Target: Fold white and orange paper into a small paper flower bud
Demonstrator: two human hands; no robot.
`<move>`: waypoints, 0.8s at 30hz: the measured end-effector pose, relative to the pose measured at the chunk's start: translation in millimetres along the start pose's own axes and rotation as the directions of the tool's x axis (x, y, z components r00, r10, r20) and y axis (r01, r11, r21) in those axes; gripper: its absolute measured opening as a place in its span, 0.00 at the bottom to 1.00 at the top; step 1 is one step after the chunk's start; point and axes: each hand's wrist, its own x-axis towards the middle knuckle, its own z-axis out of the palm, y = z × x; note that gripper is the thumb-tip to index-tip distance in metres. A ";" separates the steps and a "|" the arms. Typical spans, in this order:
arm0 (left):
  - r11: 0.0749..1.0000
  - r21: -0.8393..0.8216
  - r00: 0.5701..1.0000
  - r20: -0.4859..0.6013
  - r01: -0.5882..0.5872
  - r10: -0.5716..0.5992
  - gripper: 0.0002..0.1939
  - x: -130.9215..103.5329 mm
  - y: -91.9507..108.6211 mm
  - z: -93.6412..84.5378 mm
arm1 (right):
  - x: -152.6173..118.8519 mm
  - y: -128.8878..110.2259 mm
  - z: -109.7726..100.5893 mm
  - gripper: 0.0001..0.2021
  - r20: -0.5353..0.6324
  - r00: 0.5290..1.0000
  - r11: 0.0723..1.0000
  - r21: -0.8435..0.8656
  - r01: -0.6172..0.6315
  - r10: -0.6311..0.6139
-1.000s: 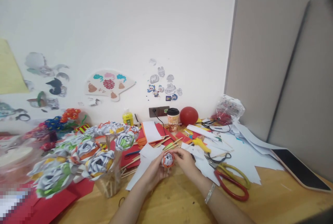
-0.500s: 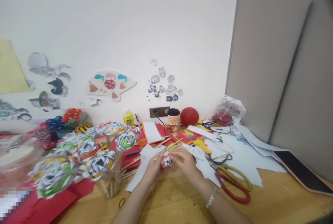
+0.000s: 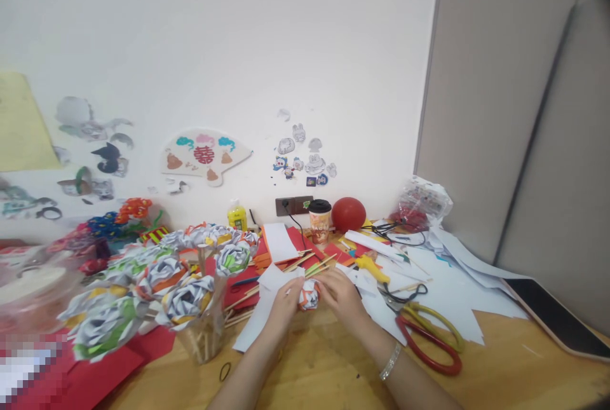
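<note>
A small paper flower (image 3: 309, 295), white with orange edges, is held between my two hands above the front middle of the table. My left hand (image 3: 284, 302) grips it from the left with closed fingers. From the other side, my right hand (image 3: 340, 294) pinches its edge; a silvery bracelet circles that wrist. Sheets of white paper (image 3: 255, 321) lie under and beside my left hand. Thin wooden sticks (image 3: 305, 262) are scattered just beyond the fingers. To the left, finished-looking paper flowers (image 3: 188, 299) stand on sticks in a clear cup (image 3: 203, 340).
Red-and-yellow-handled scissors (image 3: 429, 340) lie right of my right forearm, near a yellow glue gun (image 3: 372, 267). A lidded paper cup (image 3: 319, 222), a red balloon (image 3: 348, 214) and a yellow bottle (image 3: 236, 215) stand by the wall. A dark tablet-like slab (image 3: 562, 318) lies far right.
The paper flower is turned slightly and shows more of its white and orange face. Both hands stay in nearly the same place, fingers shifted a little. The view moves slightly.
</note>
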 end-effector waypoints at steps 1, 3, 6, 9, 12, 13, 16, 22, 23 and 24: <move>1.000 0.007 1.000 0.017 0.006 -0.006 0.19 -0.4 0.3 -0.4 | 0.8 1.1 -0.4 0.10 0.006 0.999 0.999 0.027 -0.045 0.044; 1.000 0.021 0.998 0.052 0.022 -0.023 0.20 -1.1 1.1 -1.1 | 3.0 2.8 -1.8 0.08 0.042 0.988 0.984 0.098 -0.150 0.146; 0.998 0.040 0.995 0.093 0.043 -0.047 0.21 -1.3 2.5 -2.5 | 5.5 4.8 -4.1 0.08 0.133 0.957 0.937 0.205 -0.282 0.259; 0.997 0.057 0.989 0.131 0.053 -0.061 0.22 -1.6 4.5 -3.9 | 5.5 7.5 -4.5 0.09 0.189 0.930 0.896 0.263 -0.357 0.315; 0.996 0.067 0.983 0.171 0.055 -0.066 0.22 -3.1 6.6 -5.2 | 4.1 10.7 -4.9 0.09 0.228 0.917 0.883 0.271 -0.383 0.328; 0.996 0.068 0.981 0.181 0.054 -0.065 0.22 -3.7 7.2 -5.6 | 3.7 11.6 -5.3 0.08 0.238 0.913 0.881 0.270 -0.389 0.330; 0.996 0.070 0.978 0.202 0.047 -0.060 0.21 -4.8 7.7 -6.6 | 3.1 13.0 -6.5 0.07 0.255 0.908 0.882 0.257 -0.395 0.333; 0.998 0.065 0.979 0.203 0.007 -0.020 0.20 -4.6 4.3 -6.6 | 0.7 10.1 -1.0 0.05 0.162 0.940 0.927 0.182 -0.329 0.301; 0.998 0.060 0.979 0.203 0.000 -0.012 0.20 -4.7 3.7 -6.3 | -0.2 9.2 0.3 0.06 0.137 0.953 0.943 0.160 -0.292 0.272; 0.999 0.054 0.980 0.201 -0.007 -0.004 0.20 -4.7 3.3 -6.0 | -1.1 8.2 1.4 0.07 0.110 0.967 0.961 0.134 -0.242 0.229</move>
